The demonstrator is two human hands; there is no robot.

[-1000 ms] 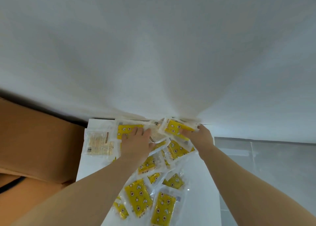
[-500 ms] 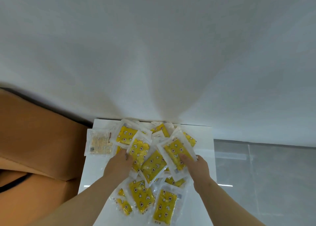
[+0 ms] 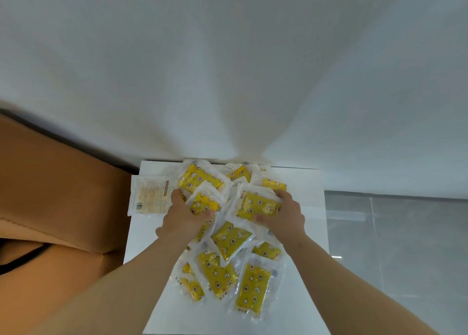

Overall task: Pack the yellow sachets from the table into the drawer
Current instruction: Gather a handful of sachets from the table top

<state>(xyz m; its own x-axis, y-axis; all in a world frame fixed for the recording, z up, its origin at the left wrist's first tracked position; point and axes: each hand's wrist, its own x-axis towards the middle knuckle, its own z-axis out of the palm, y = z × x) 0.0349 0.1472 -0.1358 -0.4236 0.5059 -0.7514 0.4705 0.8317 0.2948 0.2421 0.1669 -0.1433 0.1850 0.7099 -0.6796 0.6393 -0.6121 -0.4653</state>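
Hands on the heap, apart from each other, each clamped on its own packet. Left hand (image 3: 186, 219): thumb laid over the near edge of the left sachet (image 3: 202, 203), fingers (image 3: 177, 195) curled at its far-left corner. Right hand (image 3: 285, 215): thumb on the near edge of the right sachet (image 3: 257, 205), fingers (image 3: 285, 195) hooked over its far-right corner. The two held packets lie side by side, a narrow gap between them.

Under and around them: the other yellow sachets (image 3: 231, 241), a loose overlapping heap in clear wrappers with star and moon print. The heap reaches the back edge of the bench (image 3: 306, 190) and thins toward the near side, where the long sachet (image 3: 253, 288) lies lengthwise, nearest the viewer.

Bench white and glossy. Bare strip along the right edge, widest at the back right corner. Narrower bare strip on the left, beside the left forearm. Bare patch at the near end, in front of the heap.

Pale sachet (image 3: 149, 195), printed side showing, overhangs the left edge. Just beyond that edge, brown upholstery (image 3: 63, 195), close against the bench. Back edge meets the white wall (image 3: 228, 69). Right edge drops to grey floor (image 3: 392, 246), open on that side.
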